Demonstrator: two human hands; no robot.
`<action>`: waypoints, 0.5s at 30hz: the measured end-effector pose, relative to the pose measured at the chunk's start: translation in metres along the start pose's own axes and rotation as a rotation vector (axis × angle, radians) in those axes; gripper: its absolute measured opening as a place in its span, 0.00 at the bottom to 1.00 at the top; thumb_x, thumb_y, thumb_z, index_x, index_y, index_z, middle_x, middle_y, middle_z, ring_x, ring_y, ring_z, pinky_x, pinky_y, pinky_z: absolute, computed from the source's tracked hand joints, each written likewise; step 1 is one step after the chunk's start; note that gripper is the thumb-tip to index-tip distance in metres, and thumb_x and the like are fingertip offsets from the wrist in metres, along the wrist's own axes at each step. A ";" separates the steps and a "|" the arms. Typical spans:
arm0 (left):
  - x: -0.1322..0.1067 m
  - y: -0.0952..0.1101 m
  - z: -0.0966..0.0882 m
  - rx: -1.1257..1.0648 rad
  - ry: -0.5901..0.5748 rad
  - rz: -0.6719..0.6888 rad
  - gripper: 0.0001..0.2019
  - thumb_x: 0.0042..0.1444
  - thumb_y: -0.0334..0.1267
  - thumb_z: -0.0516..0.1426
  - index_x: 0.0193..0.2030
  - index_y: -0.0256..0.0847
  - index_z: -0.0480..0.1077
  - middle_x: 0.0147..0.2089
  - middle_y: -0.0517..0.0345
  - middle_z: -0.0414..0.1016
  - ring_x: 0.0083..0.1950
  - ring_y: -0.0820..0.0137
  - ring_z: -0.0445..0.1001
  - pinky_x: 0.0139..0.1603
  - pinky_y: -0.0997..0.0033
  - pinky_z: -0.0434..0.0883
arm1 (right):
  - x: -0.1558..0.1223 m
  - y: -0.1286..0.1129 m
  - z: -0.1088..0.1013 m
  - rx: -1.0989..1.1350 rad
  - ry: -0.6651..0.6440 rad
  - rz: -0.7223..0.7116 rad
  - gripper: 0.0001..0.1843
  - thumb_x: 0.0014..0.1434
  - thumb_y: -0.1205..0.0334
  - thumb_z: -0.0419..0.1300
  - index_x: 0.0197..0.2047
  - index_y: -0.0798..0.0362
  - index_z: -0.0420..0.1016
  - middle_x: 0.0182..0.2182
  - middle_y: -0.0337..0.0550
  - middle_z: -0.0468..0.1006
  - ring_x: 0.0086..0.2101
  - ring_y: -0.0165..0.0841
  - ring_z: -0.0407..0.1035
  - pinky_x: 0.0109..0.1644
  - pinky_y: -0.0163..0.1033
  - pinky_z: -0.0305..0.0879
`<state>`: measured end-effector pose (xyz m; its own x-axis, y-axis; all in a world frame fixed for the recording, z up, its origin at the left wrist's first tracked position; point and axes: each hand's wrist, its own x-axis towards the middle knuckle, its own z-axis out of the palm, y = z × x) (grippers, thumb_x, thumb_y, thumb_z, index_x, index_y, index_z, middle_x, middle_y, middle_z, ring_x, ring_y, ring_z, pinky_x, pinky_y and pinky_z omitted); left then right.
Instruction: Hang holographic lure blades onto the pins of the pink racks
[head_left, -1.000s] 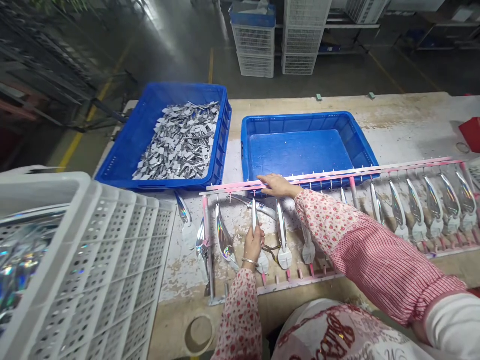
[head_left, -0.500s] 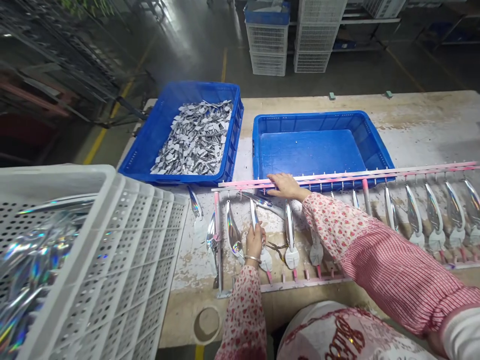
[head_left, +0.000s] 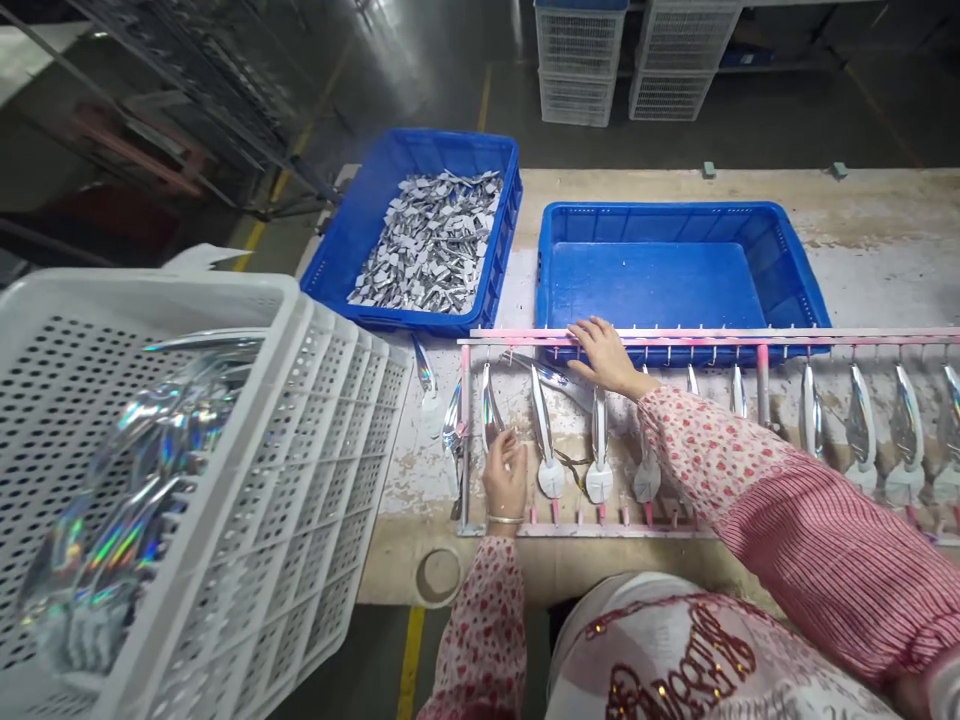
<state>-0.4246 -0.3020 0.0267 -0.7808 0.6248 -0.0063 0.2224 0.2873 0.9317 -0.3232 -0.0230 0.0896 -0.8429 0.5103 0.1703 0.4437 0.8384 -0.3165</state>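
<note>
mirror-shiny curved piece (head_left: pixel 490 408); left hand (head_left: pixel 505 484) half-curled, grip unclear; right hand (head_left: pixel 609 360) spread over pink rail (head_left: pixel 525 339).

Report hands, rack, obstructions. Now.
Left hand at silver piece, grip unclear. Right hand spread on pink-stained rack rail. Right sleeve partly screens hanging pieces.

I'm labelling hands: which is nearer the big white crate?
Left: the left hand is right of the white crate, at a silvery piece; the right hand farther right, at the pink rail.

glossy grey floor (head_left: pixel 442 90) (yellow lines (head_left: pixel 484 98) across it), white crates (head_left: pixel 579 65) stacked there.
</note>
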 end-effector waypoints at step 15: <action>-0.002 -0.042 -0.060 0.426 0.157 -0.261 0.17 0.57 0.38 0.51 0.51 0.35 0.70 0.56 0.40 0.71 0.62 0.57 0.66 0.65 0.56 0.62 | -0.123 -0.086 0.030 0.597 -0.312 -0.128 0.13 0.64 0.64 0.51 0.46 0.56 0.74 0.41 0.49 0.78 0.42 0.34 0.71 0.49 0.42 0.65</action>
<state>-0.4676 -0.3587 0.0094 -0.9129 0.3857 -0.1339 0.2006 0.7093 0.6758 -0.2669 -0.1630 0.0682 -0.9654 0.2606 -0.0081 0.1669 0.5939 -0.7871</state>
